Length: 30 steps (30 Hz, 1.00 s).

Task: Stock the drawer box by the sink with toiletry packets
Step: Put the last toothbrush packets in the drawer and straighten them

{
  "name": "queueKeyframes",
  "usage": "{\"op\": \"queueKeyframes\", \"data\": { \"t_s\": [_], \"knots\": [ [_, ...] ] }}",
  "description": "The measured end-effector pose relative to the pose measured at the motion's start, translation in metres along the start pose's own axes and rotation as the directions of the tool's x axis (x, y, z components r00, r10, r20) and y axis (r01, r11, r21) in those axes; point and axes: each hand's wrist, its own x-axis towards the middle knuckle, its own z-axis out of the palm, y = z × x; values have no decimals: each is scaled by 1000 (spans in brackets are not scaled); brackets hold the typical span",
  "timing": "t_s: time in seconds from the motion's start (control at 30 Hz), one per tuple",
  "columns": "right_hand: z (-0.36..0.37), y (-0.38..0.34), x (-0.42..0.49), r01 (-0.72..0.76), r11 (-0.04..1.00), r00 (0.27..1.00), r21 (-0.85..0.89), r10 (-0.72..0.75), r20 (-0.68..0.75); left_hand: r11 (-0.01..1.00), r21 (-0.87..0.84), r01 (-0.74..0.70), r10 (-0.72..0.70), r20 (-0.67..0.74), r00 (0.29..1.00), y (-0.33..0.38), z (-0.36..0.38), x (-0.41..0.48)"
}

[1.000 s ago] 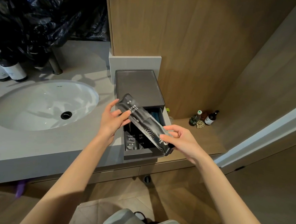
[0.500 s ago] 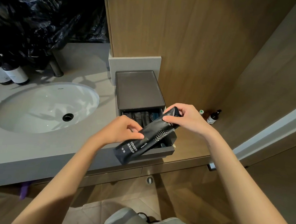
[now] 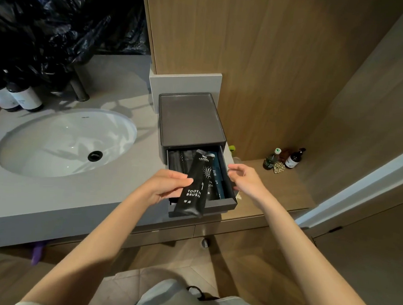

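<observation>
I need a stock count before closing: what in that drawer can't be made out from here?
Head view: packets under the toothbrush packet, covered by it and the left hand; count unclear.
Head view: rear of the drawer, hidden under the box top.
Head view: print on the blue packet, too small.
Head view: whether the right hand touches the drawer wall, too close to tell.

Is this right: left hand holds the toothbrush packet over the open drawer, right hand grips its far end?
No. Head view: the right hand is off the toothbrush packet, holding nothing beside the open drawer. Only the left hand holds the packet over the drawer.
</observation>
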Motion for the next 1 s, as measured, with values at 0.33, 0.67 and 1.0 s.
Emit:
{"op": "queueKeyframes", "data": {
  "t_s": [0.33,0.67,1.0],
  "knots": [
    [3,1,4,-11,1000,1000,-18,11,-19,996,38,-80,87,-222,971,16,43,44],
    [3,3,4,1,999,1000,-41,-1,-13,990,107,-91,113,-223,968,20,66,56],
    [2,-6,-5,265,911,964,-314,-251,86,184,940,-288,634,110,765,9,45,39]
  ]
}}
